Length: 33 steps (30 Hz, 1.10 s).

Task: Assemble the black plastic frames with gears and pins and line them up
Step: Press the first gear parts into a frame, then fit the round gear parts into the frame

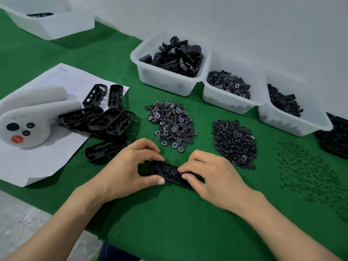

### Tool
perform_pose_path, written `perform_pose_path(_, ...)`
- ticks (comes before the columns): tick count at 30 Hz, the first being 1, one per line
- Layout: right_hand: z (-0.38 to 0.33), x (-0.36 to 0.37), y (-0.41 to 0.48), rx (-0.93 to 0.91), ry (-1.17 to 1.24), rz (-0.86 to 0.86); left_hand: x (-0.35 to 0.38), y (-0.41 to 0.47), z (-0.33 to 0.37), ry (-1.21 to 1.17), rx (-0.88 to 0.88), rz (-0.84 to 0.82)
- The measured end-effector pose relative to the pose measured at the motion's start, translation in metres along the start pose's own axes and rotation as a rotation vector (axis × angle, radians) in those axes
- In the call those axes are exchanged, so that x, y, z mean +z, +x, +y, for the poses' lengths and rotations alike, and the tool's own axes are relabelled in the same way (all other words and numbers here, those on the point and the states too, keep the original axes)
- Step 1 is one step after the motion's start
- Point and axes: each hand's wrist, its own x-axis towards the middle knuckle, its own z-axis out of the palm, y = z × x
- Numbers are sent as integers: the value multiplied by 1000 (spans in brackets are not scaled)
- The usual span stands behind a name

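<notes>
- We note a white bin (54,27) in the upper left of the frame, with a few dark parts inside.
- At the left edge, a white handheld device (28,121) with black buttons and one red button lies on a paper sheet (28,166).
- A cluster of black frames (105,117) lies loose over the sheet's right side. The nearest one sits partly on the green tabletop (169,223).
- The left hand (130,166), low centre, pinches the left end of the frame in work (169,171) between thumb and curled fingers.
- That frame sits between the two hands with round gears seated in it. We cannot tell whether it rests on the tabletop.
- The right hand (212,178) grips the frame's right end, fingertips curled onto the rim.
- Above the hands lie a pile of white-marked gears (172,125) and, to its right, a pile of plain black gears (234,142).
- Scattered pins (305,172) lie at the right.
- Three white trays (169,80) along the upper right hold frames, gears and small dark parts.
- A stack of frames (335,140) sits at the right edge.
</notes>
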Motion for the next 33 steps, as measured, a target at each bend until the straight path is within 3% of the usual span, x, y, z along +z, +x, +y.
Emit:
perform_pose_path(21,8,-2,4,-20,95,-17,0,1,5,43,-20,5)
perform_pose_path(30,13,1,0,155,270,-49,-2,1,7,55,-34,-14)
perform_pose_path(33,11,2,-4,116,229,-47,-2,2,8,65,-41,-21)
